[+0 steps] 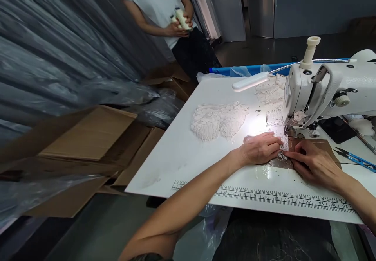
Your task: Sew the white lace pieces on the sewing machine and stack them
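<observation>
My left hand (261, 148) presses down with bent fingers on a white lace strip (283, 140), just in front of the needle area of a white sewing machine (320, 85). From the other side my right hand (315, 164) has its outstretched index finger and thumb at the near end of the strip, pinching its edge. The strip lies over a brown plate (323, 148) in the table and runs back under the machine's head. Left of it, a larger white lace piece (219, 121) lies flat. More lace (270, 92) lies behind, under the lamp.
A white lamp (250, 81) reaches over the white table (176, 159), which has a printed ruler (266, 197) along its front. Blue thread snips (357, 160) and a black phone (337, 130) lie at right. Open cardboard boxes (88, 135) stand left. A person (155, 6) stands behind, holding bottles.
</observation>
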A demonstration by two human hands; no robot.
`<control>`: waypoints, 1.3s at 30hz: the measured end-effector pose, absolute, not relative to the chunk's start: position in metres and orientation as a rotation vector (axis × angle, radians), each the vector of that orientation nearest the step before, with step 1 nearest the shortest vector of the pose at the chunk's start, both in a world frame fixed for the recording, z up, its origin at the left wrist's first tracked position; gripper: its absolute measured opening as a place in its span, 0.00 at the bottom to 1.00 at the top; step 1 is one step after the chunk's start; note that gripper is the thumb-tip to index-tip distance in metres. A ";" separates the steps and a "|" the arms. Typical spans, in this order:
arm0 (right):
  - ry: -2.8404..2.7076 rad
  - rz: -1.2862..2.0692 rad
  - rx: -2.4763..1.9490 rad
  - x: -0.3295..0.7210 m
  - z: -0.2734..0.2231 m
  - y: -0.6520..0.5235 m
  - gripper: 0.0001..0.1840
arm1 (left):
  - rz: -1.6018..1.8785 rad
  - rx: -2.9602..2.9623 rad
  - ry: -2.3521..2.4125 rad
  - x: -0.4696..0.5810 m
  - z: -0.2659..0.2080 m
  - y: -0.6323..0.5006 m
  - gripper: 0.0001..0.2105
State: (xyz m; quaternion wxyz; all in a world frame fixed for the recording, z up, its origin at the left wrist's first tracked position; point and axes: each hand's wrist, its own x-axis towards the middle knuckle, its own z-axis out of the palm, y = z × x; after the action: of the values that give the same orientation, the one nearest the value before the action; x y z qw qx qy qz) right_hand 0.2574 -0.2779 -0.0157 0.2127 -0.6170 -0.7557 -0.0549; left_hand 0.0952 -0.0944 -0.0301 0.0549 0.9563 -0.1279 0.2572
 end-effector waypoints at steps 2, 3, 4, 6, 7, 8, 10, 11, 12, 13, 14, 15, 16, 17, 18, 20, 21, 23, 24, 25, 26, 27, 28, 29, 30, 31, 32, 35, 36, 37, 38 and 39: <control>-2.088 -0.088 -1.644 0.258 -0.014 -0.279 0.18 | 0.727 2.956 -0.406 0.095 -0.031 -0.093 0.11; -2.085 -0.058 -1.618 0.257 -0.013 -0.279 0.18 | 0.710 2.969 -0.409 0.095 -0.031 -0.093 0.11; -2.083 -0.035 -1.598 0.257 -0.013 -0.279 0.18 | 0.696 2.977 -0.407 0.094 -0.031 -0.092 0.11; -2.082 -0.016 -1.573 0.257 -0.012 -0.278 0.18 | 0.682 2.986 -0.400 0.092 -0.030 -0.092 0.10; -2.081 -0.018 -1.565 0.258 -0.011 -0.277 0.18 | 0.684 2.992 -0.391 0.092 -0.029 -0.093 0.09; -2.080 -0.022 -1.558 0.258 -0.011 -0.277 0.18 | 0.697 2.999 -0.386 0.091 -0.028 -0.093 0.09; -2.076 -0.018 -1.559 0.259 -0.011 -0.277 0.17 | 0.764 2.999 -0.419 0.091 -0.025 -0.095 0.09; -2.075 -0.009 -1.567 0.259 -0.011 -0.277 0.17 | 0.801 2.990 -0.455 0.091 -0.024 -0.096 0.10; -2.074 0.004 -1.579 0.259 -0.012 -0.277 0.17 | 0.829 2.980 -0.492 0.092 -0.023 -0.097 0.10; -2.072 0.019 -1.591 0.259 -0.012 -0.277 0.17 | 0.842 2.972 -0.527 0.092 -0.022 -0.097 0.11; -2.070 0.031 -1.600 0.258 -0.013 -0.278 0.17 | 0.839 2.971 -0.551 0.093 -0.021 -0.098 0.11; -2.065 0.039 -1.606 0.258 -0.013 -0.278 0.17 | 0.831 2.976 -0.555 0.093 -0.020 -0.098 0.12; -2.059 0.045 -1.610 0.257 -0.014 -0.279 0.17 | 0.826 2.979 -0.545 0.093 -0.019 -0.099 0.12; -2.047 0.053 -1.617 0.257 -0.015 -0.279 0.17 | 0.824 2.976 -0.536 0.093 -0.019 -0.099 0.12; -2.031 0.073 -1.629 0.258 -0.015 -0.280 0.17 | 0.826 2.967 -0.522 0.093 -0.019 -0.099 0.13; -1.983 0.180 -1.653 0.264 -0.013 -0.278 0.16 | 0.811 2.946 -0.505 0.093 -0.019 -0.099 0.13; -1.940 0.258 -1.667 0.268 -0.011 -0.277 0.16 | 0.786 2.942 -0.503 0.093 -0.019 -0.099 0.13; -1.829 0.423 -1.715 0.280 -0.006 -0.270 0.16 | 0.720 2.945 -0.501 0.092 -0.018 -0.098 0.12; -1.752 0.473 -1.772 0.285 -0.004 -0.266 0.16 | 0.697 2.946 -0.502 0.092 -0.018 -0.098 0.12; -1.701 0.505 -1.845 0.290 -0.003 -0.262 0.16 | 0.682 2.948 -0.505 0.091 -0.018 -0.098 0.12; -1.652 0.499 -1.916 0.292 -0.002 -0.258 0.17 | 0.680 2.948 -0.503 0.091 -0.017 -0.097 0.13; -1.613 0.453 -1.972 0.293 -0.003 -0.255 0.17 | 0.684 2.948 -0.503 0.091 -0.017 -0.097 0.13; -1.593 0.386 -2.002 0.292 -0.006 -0.253 0.18 | 0.694 2.948 -0.502 0.091 -0.017 -0.097 0.13; -1.596 0.307 -2.004 0.290 -0.009 -0.253 0.18 | 0.708 2.948 -0.503 0.091 -0.017 -0.097 0.13; -1.626 0.233 -1.983 0.287 -0.013 -0.253 0.19 | 0.721 2.950 -0.505 0.091 -0.018 -0.098 0.13; -1.677 0.169 -1.951 0.284 -0.017 -0.255 0.19 | 0.736 2.951 -0.510 0.091 -0.019 -0.098 0.13; -1.740 0.113 -1.920 0.282 -0.021 -0.257 0.20 | 0.751 2.954 -0.516 0.091 -0.019 -0.098 0.13; -1.902 -0.002 -1.886 0.281 -0.027 -0.262 0.19 | 0.766 2.982 -0.500 0.091 -0.022 -0.098 0.13; -1.931 -0.029 -1.891 0.282 -0.027 -0.263 0.19 | 0.762 2.992 -0.491 0.091 -0.022 -0.098 0.13; -1.954 -0.046 -1.892 0.282 -0.027 -0.263 0.18 | 0.756 3.001 -0.486 0.091 -0.022 -0.098 0.13; -1.971 -0.056 -1.886 0.283 -0.026 -0.263 0.18 | 0.747 3.008 -0.486 0.092 -0.023 -0.098 0.13; -1.984 -0.063 -1.877 0.284 -0.025 -0.263 0.18 | 0.744 3.011 -0.493 0.092 -0.023 -0.098 0.13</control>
State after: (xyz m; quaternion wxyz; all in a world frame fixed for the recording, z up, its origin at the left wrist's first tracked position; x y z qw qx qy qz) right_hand 0.2837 -0.2629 -0.0247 0.2037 -0.6727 -0.7110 -0.0224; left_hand 0.0915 -0.0979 -0.0227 0.0004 0.9588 -0.1570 0.2368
